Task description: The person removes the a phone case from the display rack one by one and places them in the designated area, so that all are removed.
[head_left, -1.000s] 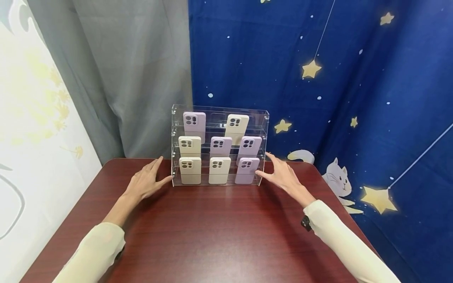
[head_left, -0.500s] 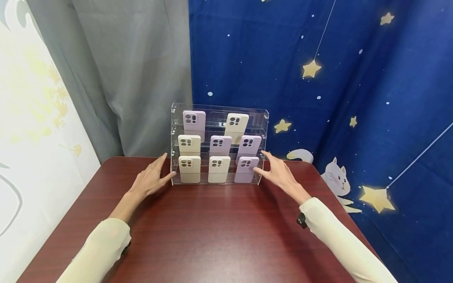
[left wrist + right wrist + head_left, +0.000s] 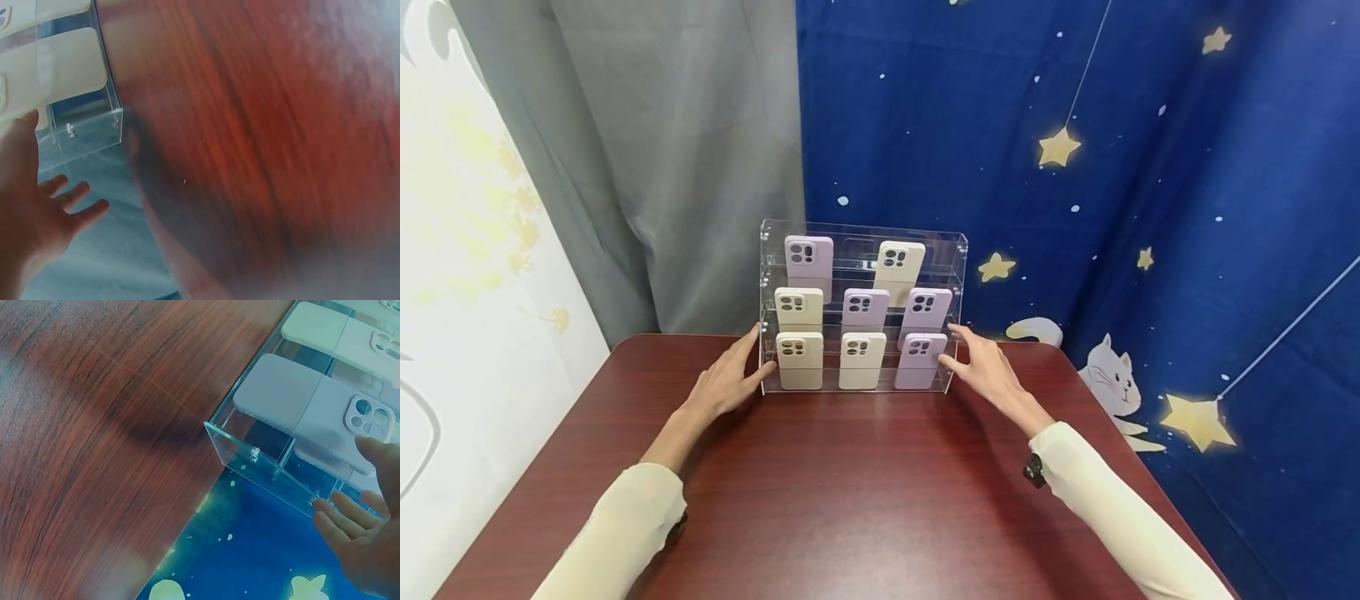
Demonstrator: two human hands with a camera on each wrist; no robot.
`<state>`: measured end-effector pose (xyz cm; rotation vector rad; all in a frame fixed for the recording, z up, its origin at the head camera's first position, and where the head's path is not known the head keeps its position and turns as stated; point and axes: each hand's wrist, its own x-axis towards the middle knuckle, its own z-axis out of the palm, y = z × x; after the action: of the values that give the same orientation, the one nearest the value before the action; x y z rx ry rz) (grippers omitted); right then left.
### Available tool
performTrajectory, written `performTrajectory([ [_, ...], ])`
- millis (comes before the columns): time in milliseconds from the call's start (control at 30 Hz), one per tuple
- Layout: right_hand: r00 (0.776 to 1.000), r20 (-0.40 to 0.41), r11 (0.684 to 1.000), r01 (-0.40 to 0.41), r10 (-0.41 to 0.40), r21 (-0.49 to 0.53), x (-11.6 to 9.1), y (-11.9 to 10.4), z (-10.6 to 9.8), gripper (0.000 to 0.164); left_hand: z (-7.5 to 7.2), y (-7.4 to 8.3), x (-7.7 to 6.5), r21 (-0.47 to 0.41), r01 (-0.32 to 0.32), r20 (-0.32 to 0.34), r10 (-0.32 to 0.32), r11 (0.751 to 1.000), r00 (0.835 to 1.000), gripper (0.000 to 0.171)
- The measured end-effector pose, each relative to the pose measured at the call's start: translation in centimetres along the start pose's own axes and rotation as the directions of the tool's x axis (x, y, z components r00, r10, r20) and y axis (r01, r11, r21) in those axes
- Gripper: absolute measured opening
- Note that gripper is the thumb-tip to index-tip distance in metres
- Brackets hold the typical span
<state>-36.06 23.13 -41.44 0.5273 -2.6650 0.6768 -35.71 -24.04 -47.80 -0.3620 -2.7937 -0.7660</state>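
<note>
A clear acrylic tiered display rack (image 3: 854, 271) stands at the table's far edge, holding upright phone cases in cream and lilac. My left hand (image 3: 726, 379) is at its left end, the thumb by the lower cream phone case (image 3: 800, 367) and the other fingers spread outside the side panel. At the opposite end, my right hand (image 3: 988, 367) has its thumb at the edge of the lower lilac phone case (image 3: 917, 367). Its other fingertips reach the right side panel (image 3: 269, 465); firm contact cannot be told. Neither hand curls round anything.
The dark red wooden table (image 3: 857, 483) extends from the rack towards me. Behind it hang a grey curtain (image 3: 715, 167) and a blue curtain (image 3: 925, 125) with stars. A white patterned cloth (image 3: 467, 250) hangs at the left.
Both hands have moved slightly inward, closer to the rack's two ends. The left thumb now overlaps the rack's left edge. The rack and the phone cases keep their arrangement.
</note>
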Motion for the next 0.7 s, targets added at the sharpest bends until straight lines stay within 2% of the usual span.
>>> performTrajectory([
  [167, 0.999, -0.02, 0.999, 0.028, -0.027, 0.043, 0.1, -0.1, 0.4, 0.061, 0.4, 0.2, -0.1, -0.071, 0.038, -0.004, -0.039, 0.997, 0.999, 0.084],
  [400, 0.998, -0.046, 0.99, 0.043, -0.037, 0.131, 0.4, -0.2, 1.0, 0.052, 1.1, 0.0, 0.2, -0.138, 0.052, -0.034, -0.057, 0.989, 0.998, 0.083],
  [600, 0.998, -0.055, 0.97, 0.038, -0.026, 0.238, 0.7, -0.2, 1.6, 0.048, 1.6, -0.3, 0.2, -0.178, 0.025, -0.069, -0.037, 0.984, 0.997, 0.08],
  [700, 0.998, -0.061, 0.965, 0.031, -0.015, 0.26, 0.8, -0.2, 1.9, 0.045, 1.9, -0.3, 0.2, -0.208, -0.004, -0.09, -0.016, 0.978, 0.996, 0.079],
])
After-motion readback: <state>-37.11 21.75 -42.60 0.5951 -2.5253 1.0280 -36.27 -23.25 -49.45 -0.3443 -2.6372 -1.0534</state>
